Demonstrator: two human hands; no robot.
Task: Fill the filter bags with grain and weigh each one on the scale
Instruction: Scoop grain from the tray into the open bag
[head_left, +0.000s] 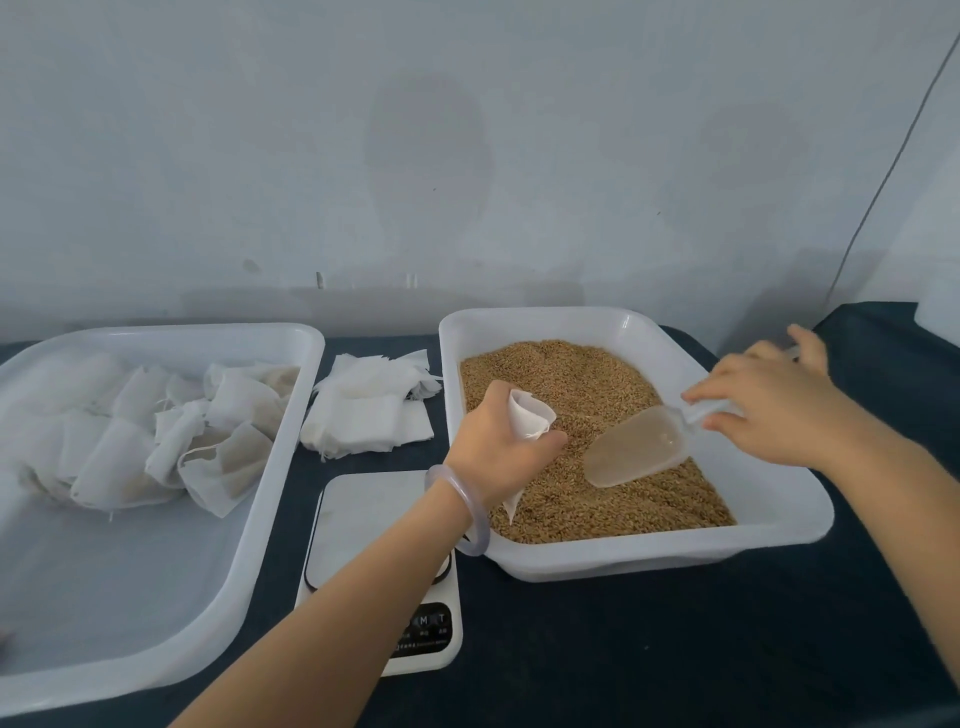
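At far left, a wide white tray (130, 597), cut off by the frame's left edge, far half heaped with filled bags (156, 441), near half bare floor up to the front rim. Just beside its right rim, on the dark table (623, 649), a loose pile of empty bags (363, 421), near the far corner of the grain tray (779, 499). In front of that pile, wedged in the narrow gap between the two trays, a white scale (363, 514), plate bare, display end toward the table's front, crossed by the left forearm with a pale bracelet (467, 514) at the wrist. Over the grain tray's left rim, the left hand (493, 441), fingers curled round a bag (530, 415), mouth held open and turned up toward the scoop, bottom corner hanging below the hand. Under it, grain (571, 374) across most of the tray floor, banked toward the back, a bare white strip along the right wall. Just right of the bag and apart from it, a clear scoop (639, 447), tilted mouth-down low over the grain; load inside, cannot tell. At its handle, above the tray's right rim, the right hand (769, 410), fingers closed in a pinch on the handle. Open dark table in front of and to the right of the grain tray. Behind, a pale wall (467, 156) close to the trays' back rims, a thin cable (883, 182) slanting down at right.
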